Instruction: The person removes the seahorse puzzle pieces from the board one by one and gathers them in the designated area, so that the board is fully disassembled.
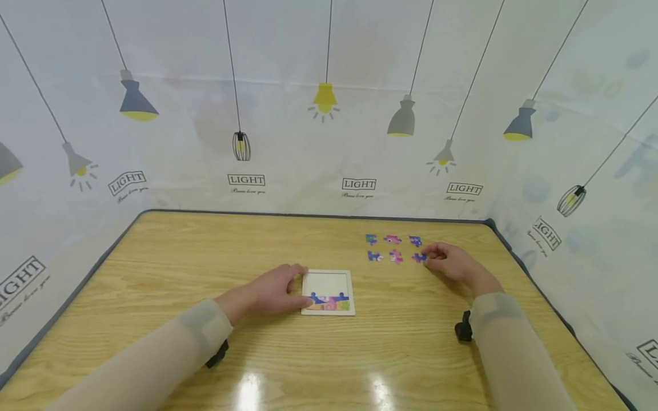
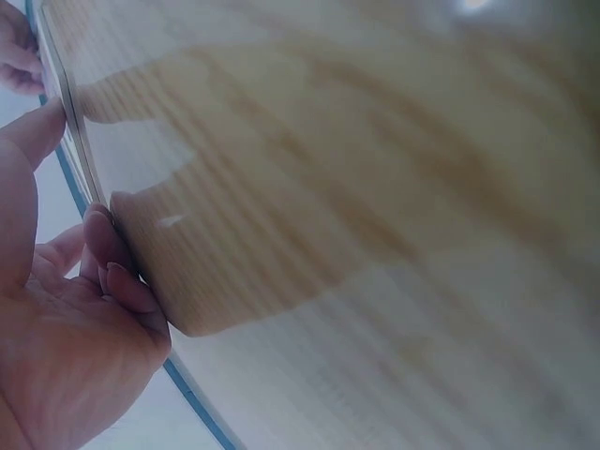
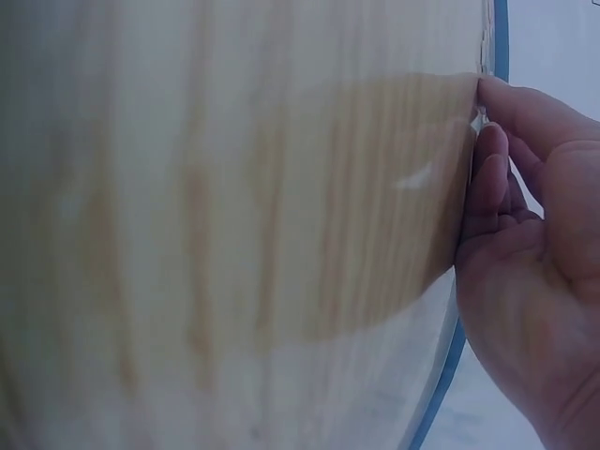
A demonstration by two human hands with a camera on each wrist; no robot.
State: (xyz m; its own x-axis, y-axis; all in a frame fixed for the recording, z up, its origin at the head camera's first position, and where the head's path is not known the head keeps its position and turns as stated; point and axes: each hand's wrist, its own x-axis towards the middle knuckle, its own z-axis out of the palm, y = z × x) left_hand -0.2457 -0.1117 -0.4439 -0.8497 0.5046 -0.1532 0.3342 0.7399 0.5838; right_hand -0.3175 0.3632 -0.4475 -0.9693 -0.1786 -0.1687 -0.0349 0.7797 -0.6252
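Note:
A square puzzle tray [image 1: 352, 285] with a pale rim lies on the table, its near part filled with colourful jigsaw pieces [image 1: 331, 304]. My left hand [image 1: 275, 290] holds the tray's left side, thumb over the near-left rim and a finger at the far-left corner. In the left wrist view, the left hand [image 2: 84, 309] has its other fingers curled low by the tray edge. To the right, my right hand [image 1: 457, 267] pinches a blue puzzle piece [image 1: 418, 258] at table level. The right wrist view shows the right hand [image 3: 534, 216] with thumb and fingertips together; the piece is mostly hidden there.
Several loose pieces lie in two rows beyond the tray, among them a pink piece [image 1: 393, 240], a blue piece [image 1: 415, 240] and a blue-and-white piece [image 1: 374, 256]. The wooden table [image 1: 205, 245] has a dark edge and meets a lamp-printed backdrop [image 1: 298, 200].

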